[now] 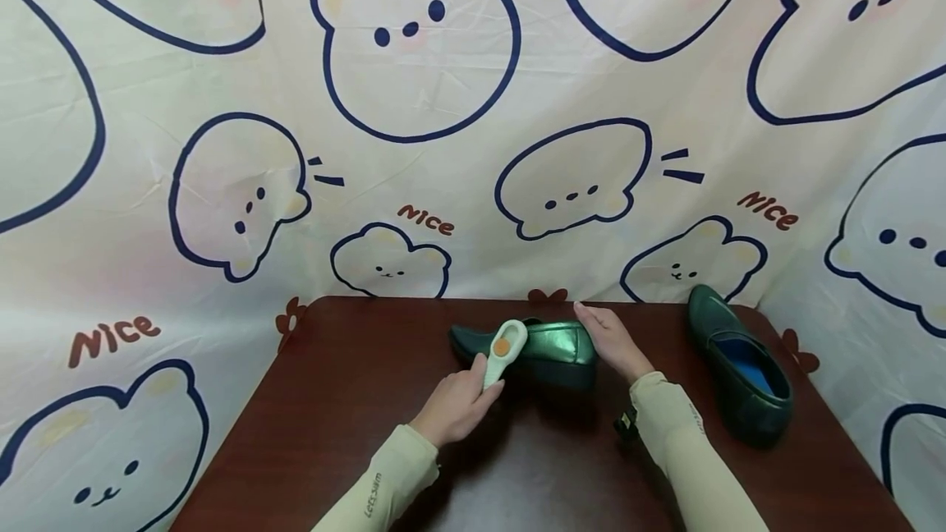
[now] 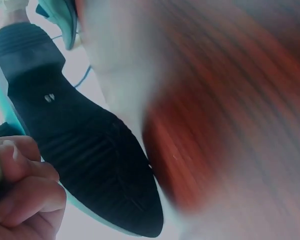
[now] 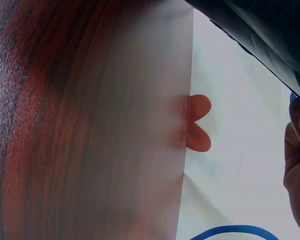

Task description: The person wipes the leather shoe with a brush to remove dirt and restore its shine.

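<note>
My left hand grips the handle of a pale green tool with a rounded head and an orange button. The tool's head overlaps the side of a shiny green shoe, whose pointed toe faces left. At the heel end, my right hand holds that shoe up over the table. In the left wrist view the shoe's black ribbed sole shows, with fingers of the left hand beside it. The right wrist view catches the right hand at its right edge, next to the dark shoe.
A second green shoe with a blue insole stands at the right of the brown table, toe toward the back. A white cloth printed with cartoon bears hangs behind and along both sides.
</note>
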Motion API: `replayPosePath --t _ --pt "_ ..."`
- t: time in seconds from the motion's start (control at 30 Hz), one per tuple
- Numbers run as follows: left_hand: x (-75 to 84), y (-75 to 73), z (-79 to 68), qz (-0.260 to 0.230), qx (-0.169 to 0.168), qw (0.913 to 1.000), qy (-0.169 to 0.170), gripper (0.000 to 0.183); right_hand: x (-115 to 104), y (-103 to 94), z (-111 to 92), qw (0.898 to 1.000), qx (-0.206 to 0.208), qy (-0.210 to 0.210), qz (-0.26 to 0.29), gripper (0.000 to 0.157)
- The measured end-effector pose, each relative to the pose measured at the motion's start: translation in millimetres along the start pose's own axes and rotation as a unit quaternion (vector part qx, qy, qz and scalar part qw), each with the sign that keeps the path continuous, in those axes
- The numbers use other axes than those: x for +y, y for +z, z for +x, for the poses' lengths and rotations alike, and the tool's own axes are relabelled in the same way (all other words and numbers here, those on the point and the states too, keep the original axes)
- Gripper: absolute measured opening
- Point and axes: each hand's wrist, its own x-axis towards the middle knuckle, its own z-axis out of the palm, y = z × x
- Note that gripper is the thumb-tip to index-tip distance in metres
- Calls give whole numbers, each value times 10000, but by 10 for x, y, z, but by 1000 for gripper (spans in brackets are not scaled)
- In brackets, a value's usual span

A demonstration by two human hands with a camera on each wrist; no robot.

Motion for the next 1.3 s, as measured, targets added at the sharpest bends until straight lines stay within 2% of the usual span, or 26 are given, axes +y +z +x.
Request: replayPosePath --t 0.13,0.2,0.3,0.4,0.53,0.67,0.9,1.03,1.17,1.3 --pt "-57 -37 -21 -43 161 9999 37 31 58 7 25 10000 52 -51 -23 53" --pt "-23 -55 -11 -145 210 9996 75 30 60 11 32 9999 50 -158 -8 54" --pt "128 -76 25 -257 209 9992 235 31 63 9 50 9996 31 -272 -10 55" --pt "336 -50 64 -242 24 9983 521 31 63 1 40 9995 49 -291 -81 55" --pt "557 42 139 87 -235 9944 1026 30 61 -11 30 9995 69 -296 -107 54" --pt "645 125 217 485 -145 9907 1263 27 51 -13 59 9992 -61 -388 74 53" --pt "607 179 268 691 -192 9909 1137 26 52 -18 76 9994 -9 -324 -82 54" --pt "560 162 254 551 -263 9937 944 28 80 -24 82 9993 116 -276 -215 56" --pt "446 141 216 276 -274 9971 648 31 96 -20 68 9997 110 -117 -166 57" --pt "264 104 177 142 -177 9988 426 36 94 -42 46 10000 38 51 -64 57"
